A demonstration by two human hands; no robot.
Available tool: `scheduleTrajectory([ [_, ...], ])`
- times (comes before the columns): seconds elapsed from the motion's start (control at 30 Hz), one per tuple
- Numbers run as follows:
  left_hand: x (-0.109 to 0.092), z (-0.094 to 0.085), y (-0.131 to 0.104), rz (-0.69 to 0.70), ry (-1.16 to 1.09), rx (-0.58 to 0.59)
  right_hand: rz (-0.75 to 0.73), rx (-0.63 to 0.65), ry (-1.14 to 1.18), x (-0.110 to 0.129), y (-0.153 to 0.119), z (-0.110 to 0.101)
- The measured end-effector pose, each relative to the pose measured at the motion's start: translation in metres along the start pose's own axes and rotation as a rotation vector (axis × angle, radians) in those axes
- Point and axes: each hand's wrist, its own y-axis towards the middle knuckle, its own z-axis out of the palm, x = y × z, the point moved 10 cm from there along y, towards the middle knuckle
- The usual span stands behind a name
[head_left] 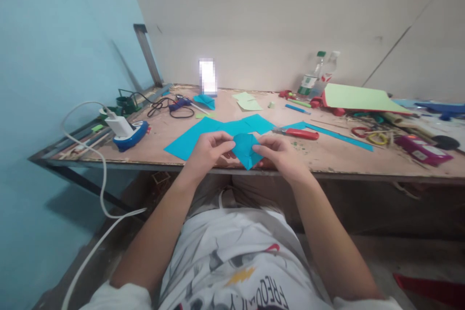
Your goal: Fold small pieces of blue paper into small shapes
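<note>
I am partway through a fold on a small blue paper piece (246, 151), held just above the near edge of the surface (327, 157), over my lap. My left hand (209, 151) grips its left side, fingers curled and pinching the paper's upper left corner. My right hand (279, 152) pinches the right edge the same way, thumb on top, fingers underneath. The piece already looks folded into a pointed shape, tip down toward me.

I judge this a mid-stage crease rather than a start or a finish: the layers are gathered but not pressed flat. The next move calls for lining up the edges squarely and running a firm crease without letting the layers slip.

Behind the hands lie flat blue sheets (218, 131), and just to their right a red-handled cutter (298, 133) beside a long blue strip (339, 136).
</note>
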Motion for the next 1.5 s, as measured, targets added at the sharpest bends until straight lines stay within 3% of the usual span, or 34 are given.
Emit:
scheduleTrajectory([
  [0.37, 0.009, 0.002, 0.001, -0.07, -0.063, 0.025, -0.012, -0.012, 0.035, 0.003, 0.0, -0.001],
  [0.63, 0.009, 0.014, -0.003, -0.117, -0.066, 0.126, -0.024, 0.011, -0.015, 0.003, 0.0, 0.001],
  [1.2, 0.004, -0.007, 0.003, 0.024, -0.058, -0.082, -0.029, 0.028, -0.094, 0.006, 0.0, 0.004],
  [1.5, 0.004, 0.01, 0.002, -0.042, -0.06, 0.055, -0.052, 0.004, -0.07, 0.006, 0.0, 0.003],
])
